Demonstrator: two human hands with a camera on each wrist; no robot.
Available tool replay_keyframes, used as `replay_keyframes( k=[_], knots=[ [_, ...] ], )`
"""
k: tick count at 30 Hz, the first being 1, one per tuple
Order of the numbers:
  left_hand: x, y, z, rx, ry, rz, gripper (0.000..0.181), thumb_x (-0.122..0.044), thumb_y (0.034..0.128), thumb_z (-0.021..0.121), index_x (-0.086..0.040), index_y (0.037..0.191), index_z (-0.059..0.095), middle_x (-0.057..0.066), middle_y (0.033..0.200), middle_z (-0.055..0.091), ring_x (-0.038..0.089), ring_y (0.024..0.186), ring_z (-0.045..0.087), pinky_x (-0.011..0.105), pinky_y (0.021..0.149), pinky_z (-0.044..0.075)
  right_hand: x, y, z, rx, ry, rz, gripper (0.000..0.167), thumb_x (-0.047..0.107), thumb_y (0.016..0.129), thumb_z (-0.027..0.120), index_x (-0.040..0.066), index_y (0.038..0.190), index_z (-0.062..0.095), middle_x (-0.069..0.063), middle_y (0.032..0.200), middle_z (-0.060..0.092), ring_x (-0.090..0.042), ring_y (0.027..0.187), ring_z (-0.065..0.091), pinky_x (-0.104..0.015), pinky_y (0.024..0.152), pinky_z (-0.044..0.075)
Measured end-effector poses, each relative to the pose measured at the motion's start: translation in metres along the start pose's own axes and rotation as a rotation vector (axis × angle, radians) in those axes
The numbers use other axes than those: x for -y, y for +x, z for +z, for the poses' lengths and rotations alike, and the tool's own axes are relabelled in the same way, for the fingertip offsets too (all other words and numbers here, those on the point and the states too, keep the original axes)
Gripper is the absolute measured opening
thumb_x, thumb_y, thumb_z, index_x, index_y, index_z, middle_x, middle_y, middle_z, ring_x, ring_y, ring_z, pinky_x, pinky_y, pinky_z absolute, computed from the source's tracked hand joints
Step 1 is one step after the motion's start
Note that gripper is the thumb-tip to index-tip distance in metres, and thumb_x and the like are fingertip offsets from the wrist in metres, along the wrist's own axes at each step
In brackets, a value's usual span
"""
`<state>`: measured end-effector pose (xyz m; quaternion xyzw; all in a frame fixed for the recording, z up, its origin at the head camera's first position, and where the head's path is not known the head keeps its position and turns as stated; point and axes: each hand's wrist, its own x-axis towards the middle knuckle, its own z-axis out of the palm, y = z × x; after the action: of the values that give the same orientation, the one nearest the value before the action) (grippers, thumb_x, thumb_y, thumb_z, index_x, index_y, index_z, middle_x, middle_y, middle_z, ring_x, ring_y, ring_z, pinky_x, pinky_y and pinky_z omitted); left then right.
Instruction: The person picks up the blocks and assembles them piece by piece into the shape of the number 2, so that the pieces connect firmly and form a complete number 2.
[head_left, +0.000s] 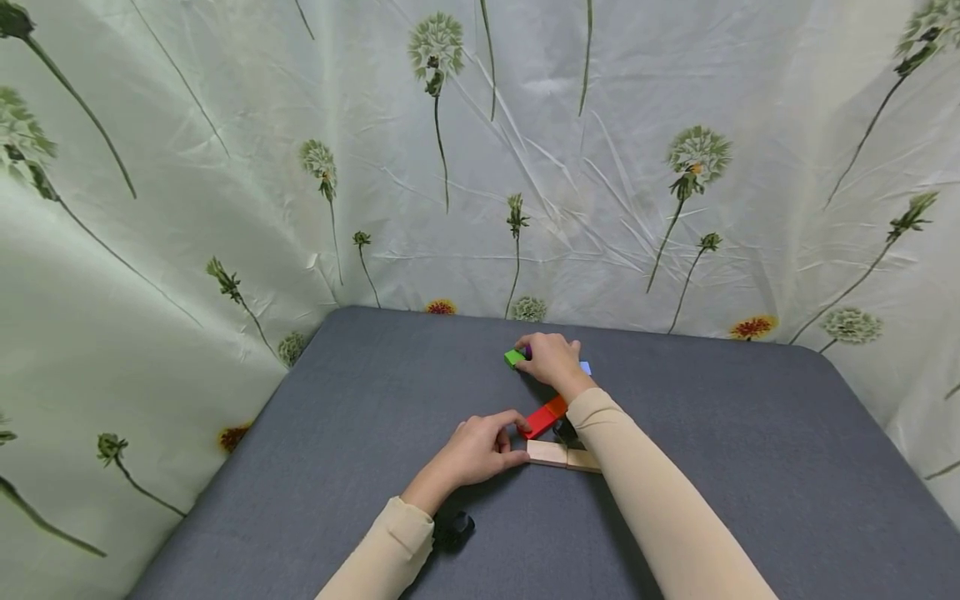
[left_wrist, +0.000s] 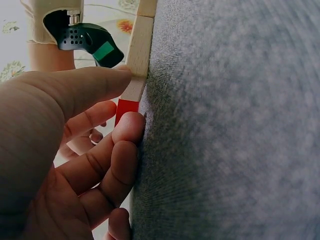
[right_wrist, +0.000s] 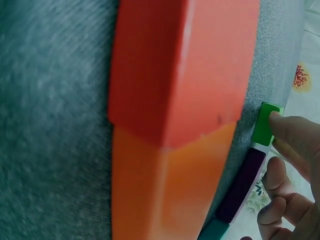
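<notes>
My left hand (head_left: 480, 450) reaches to the near left end of the block rows. Its thumb touches the end of a plain wooden block (left_wrist: 137, 55), and its index fingertip is at a red block (head_left: 538, 422). Farther back, my right hand (head_left: 553, 362) pinches a green block (right_wrist: 267, 125) between thumb and index finger. The green block is at the end of a purple block (right_wrist: 242, 187), with a teal block (right_wrist: 214, 230) beyond that. An orange block (right_wrist: 175, 185) adjoins the red one end to end. The right hand and forearm hide part of the arrangement.
A second wooden block (head_left: 584, 461) continues the near row under the right forearm. A light blue block (head_left: 585, 367) shows beside the right hand. Grey cloth covers the table (head_left: 360, 417), and a flower-printed curtain (head_left: 480, 167) hangs behind it.
</notes>
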<state>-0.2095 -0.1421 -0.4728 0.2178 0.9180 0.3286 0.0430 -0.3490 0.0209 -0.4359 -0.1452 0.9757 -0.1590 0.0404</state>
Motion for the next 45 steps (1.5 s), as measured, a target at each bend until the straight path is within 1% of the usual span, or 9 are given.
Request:
replay_keyframes(
  k=[5,11,18,30,33,36,38,40,45],
  knots=[
    [0.000,0.000,0.000,-0.004,-0.004,0.006,0.029,-0.031,0.0950,0.085,-0.023,0.119,0.071,-0.013,0.073,0.060,0.000,0.058,0.050,0.022,0.061,0.040,0.002,0.000,0.001,-0.015,0.001,-0.001,0.042,0.041,0.098,0.080,0.023,0.136,0.074,-0.011,0.127,0.076,-0.036,0.115,0.068,-0.060,0.101,0.039],
    [0.000,0.000,0.000,-0.001,-0.004,0.000,0.029,-0.030,0.0947,0.085,-0.023,0.119,0.071,-0.013,0.072,0.059,0.000,0.058,0.050,0.022,0.062,0.040,0.004,-0.001,0.003,-0.030,-0.009,-0.005,0.041,0.038,0.099,0.079,0.022,0.136,0.074,-0.011,0.123,0.077,-0.036,0.111,0.068,-0.058,0.098,0.039],
    [-0.001,0.000,0.000,-0.001,-0.011,0.000,0.029,-0.030,0.0950,0.085,-0.023,0.119,0.071,-0.013,0.072,0.059,-0.001,0.058,0.050,0.022,0.062,0.040,0.004,-0.001,0.004,-0.032,-0.007,0.002,0.040,0.036,0.101,0.078,0.022,0.138,0.073,-0.012,0.129,0.076,-0.038,0.117,0.068,-0.064,0.104,0.039],
    [0.000,0.000,0.000,0.001,-0.015,0.008,0.030,-0.029,0.0948,0.085,-0.022,0.120,0.071,-0.012,0.072,0.060,0.000,0.059,0.050,0.023,0.062,0.040,0.004,-0.001,0.002,-0.034,-0.004,0.006,0.041,0.035,0.101,0.077,0.021,0.140,0.072,-0.012,0.132,0.075,-0.039,0.119,0.068,-0.064,0.105,0.039],
    [-0.001,0.000,0.000,0.003,-0.018,0.012,0.030,-0.029,0.0951,0.085,-0.021,0.121,0.071,-0.012,0.072,0.059,0.000,0.059,0.049,0.022,0.061,0.040,0.002,-0.001,0.001,-0.029,0.000,0.006,0.043,0.036,0.101,0.076,0.021,0.141,0.070,-0.012,0.131,0.075,-0.038,0.119,0.068,-0.065,0.106,0.039],
    [-0.001,0.000,0.001,0.002,-0.023,0.018,0.030,-0.028,0.0948,0.085,-0.020,0.120,0.071,-0.011,0.072,0.059,0.000,0.058,0.049,0.022,0.060,0.040,0.001,-0.001,-0.004,-0.022,0.005,-0.002,0.046,0.038,0.102,0.075,0.021,0.144,0.067,-0.012,0.120,0.077,-0.037,0.117,0.069,-0.068,0.109,0.038],
    [-0.001,0.000,0.001,0.004,-0.020,0.010,0.029,-0.029,0.0952,0.084,-0.021,0.120,0.071,-0.011,0.072,0.059,0.001,0.058,0.049,0.022,0.060,0.040,-0.001,-0.002,-0.008,-0.029,0.020,-0.008,0.046,0.040,0.103,0.073,0.021,0.145,0.066,-0.011,0.114,0.077,-0.036,0.116,0.069,-0.071,0.111,0.036],
    [-0.001,0.000,0.000,0.007,-0.014,0.004,0.029,-0.030,0.0956,0.084,-0.022,0.120,0.071,-0.011,0.072,0.059,0.001,0.057,0.049,0.023,0.061,0.040,-0.003,-0.003,-0.014,-0.029,0.054,-0.010,0.045,0.042,0.106,0.069,0.021,0.146,0.065,-0.010,0.106,0.077,-0.035,0.110,0.070,-0.073,0.113,0.035],
    [0.000,0.000,0.000,0.013,-0.010,-0.013,0.030,-0.032,0.0956,0.084,-0.024,0.121,0.071,-0.011,0.072,0.059,0.003,0.058,0.049,0.023,0.062,0.039,-0.012,-0.010,-0.030,-0.044,0.194,-0.011,0.041,0.041,0.113,0.054,0.018,0.145,0.064,-0.010,0.102,0.074,-0.030,0.093,0.067,-0.070,0.107,0.035]
  ],
)
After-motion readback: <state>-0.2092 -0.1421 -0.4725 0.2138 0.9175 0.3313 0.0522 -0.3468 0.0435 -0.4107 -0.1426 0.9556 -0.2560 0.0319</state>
